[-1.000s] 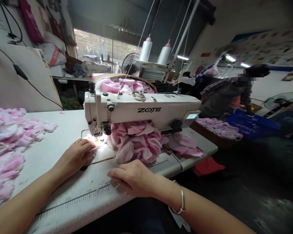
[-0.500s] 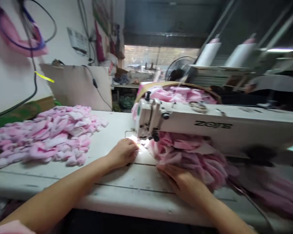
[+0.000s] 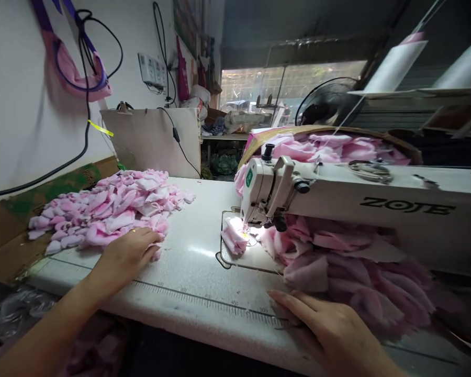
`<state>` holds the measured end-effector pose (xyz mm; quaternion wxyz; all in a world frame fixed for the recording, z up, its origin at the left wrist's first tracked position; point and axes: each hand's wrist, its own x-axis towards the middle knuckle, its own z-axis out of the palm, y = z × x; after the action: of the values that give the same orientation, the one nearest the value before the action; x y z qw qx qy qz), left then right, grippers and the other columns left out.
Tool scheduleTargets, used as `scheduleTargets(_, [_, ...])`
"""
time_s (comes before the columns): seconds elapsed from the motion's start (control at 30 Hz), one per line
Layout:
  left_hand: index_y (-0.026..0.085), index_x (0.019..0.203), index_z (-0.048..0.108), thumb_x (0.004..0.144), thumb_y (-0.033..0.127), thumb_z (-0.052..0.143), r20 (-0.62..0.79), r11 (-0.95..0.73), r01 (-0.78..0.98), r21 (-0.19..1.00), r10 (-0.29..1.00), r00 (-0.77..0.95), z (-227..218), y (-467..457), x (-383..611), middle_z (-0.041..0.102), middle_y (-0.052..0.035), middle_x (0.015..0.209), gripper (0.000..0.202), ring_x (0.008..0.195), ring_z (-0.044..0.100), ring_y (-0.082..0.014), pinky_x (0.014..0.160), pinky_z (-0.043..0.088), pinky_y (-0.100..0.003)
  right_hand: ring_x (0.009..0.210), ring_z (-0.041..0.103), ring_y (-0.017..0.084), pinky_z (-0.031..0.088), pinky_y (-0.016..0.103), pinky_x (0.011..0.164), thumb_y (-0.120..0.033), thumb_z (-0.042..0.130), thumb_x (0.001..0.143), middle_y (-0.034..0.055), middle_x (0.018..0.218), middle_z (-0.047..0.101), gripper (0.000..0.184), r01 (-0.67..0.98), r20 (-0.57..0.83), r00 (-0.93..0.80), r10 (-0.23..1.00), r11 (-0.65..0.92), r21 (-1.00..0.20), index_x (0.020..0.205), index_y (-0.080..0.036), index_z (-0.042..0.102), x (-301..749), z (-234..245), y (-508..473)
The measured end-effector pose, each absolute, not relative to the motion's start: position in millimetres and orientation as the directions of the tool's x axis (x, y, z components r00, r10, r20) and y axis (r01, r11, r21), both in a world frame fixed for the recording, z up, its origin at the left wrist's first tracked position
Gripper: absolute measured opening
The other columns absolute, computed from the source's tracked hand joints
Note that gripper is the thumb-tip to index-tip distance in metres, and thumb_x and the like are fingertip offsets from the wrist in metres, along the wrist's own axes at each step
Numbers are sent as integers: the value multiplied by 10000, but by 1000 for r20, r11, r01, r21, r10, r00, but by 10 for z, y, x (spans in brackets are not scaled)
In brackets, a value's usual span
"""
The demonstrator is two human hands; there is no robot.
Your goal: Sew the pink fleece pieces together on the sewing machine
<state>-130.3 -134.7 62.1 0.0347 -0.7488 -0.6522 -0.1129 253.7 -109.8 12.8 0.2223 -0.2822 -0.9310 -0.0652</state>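
The left hand [image 3: 127,256] reached over the near side of a pile of pink fabric pieces [image 3: 118,201] near the left edge of the sewing table [image 3: 188,283]. Its fingers were curled against the cloth; whether they pinched a piece could not be told. The right hand [image 3: 333,324] lay near the front edge with its fingers extended and nothing visible in its grasp, just beside a heap of pink cloth [image 3: 357,277] under the arm of the ZOJE sewing machine [image 3: 337,193].

One folded pink piece [image 3: 233,234] lay at the lit needle area, back from the front edge and well apart from both hands. A printed ruler scale [image 3: 208,299] ran along that edge. Beyond the back edge, behind the machine, stood a cardboard box [image 3: 259,141] with more pink cloth in it.
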Motion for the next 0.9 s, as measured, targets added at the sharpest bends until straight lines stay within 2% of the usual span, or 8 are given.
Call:
scheduleTargets(0.17, [217,1055,599,957,294,382,189,-142,988,58,973,128,277,-1386,-1461,608,-52,1057,250,958,562,-217,830,436,-350,653,666,176,528,264,535,-97,384,819,70,859,710,366,544,436,-755,490,839,0,1104,-168,602,2467,79,-1079])
scheduleTargets(0.37, [196,1003,595,950,280,372,334,-199,979,39,926,175,266,-1358,-1391,610,-64,1022,244,975,551,-236,860,422,-381,637,655,172,507,264,529,-77,379,792,71,845,701,400,553,431,-742,514,832,-41,1119,-157,593,2438,69,-1114])
scheduleTargets(0.43, [197,1036,576,938,283,388,412,-224,965,135,899,151,341,-1369,-1340,599,-62,1055,229,1008,542,-231,881,416,-373,645,652,175,498,269,538,-83,384,804,68,838,697,390,553,429,-734,526,830,-72,1127,-155,591,2417,90,-1123])
scheduleTargets(0.5, [212,1063,558,930,314,408,426,-230,923,308,901,83,424,-1386,-1251,594,-47,1057,225,965,549,-206,801,444,-323,676,650,176,485,270,559,-91,397,826,61,843,692,370,541,415,-726,547,828,-146,1136,-157,588,2359,139,-1132])
scheduleTargets(0.57, [238,1055,559,927,370,431,349,-211,832,513,937,23,497,-1404,-1118,597,-24,1040,224,883,555,-179,678,447,-273,716,643,165,468,260,592,-111,418,863,48,855,686,329,516,402,-708,580,814,-266,1139,-169,587,2256,216,-1146])
scheduleTargets(0.63, [259,1043,568,925,409,453,237,-198,714,672,970,46,547,-1421,-953,605,-3,1042,223,867,558,-161,672,443,-256,752,630,143,450,247,644,-154,439,914,37,886,684,279,482,425,-657,622,781,-398,1144,-191,592,2117,305,-1165])
scheduleTargets(0.77, [277,1043,583,924,423,479,108,-201,518,832,973,204,585,-1455,-609,622,20,1026,216,940,563,-152,816,435,-260,553,480,96,372,226,562,-315,523,924,-36,642,555,288,410,367,-546,753,622,-666,1171,-181,581,1838,446,-1203])
scheduleTargets(0.9, [256,983,600,916,456,482,62,-169,373,912,958,281,587,-1476,-352,605,21,866,242,798,537,-129,716,432,-232,505,351,80,288,219,494,-390,566,893,-75,580,410,320,315,288,-505,813,485,-816,1109,-155,578,1692,466,-1241])
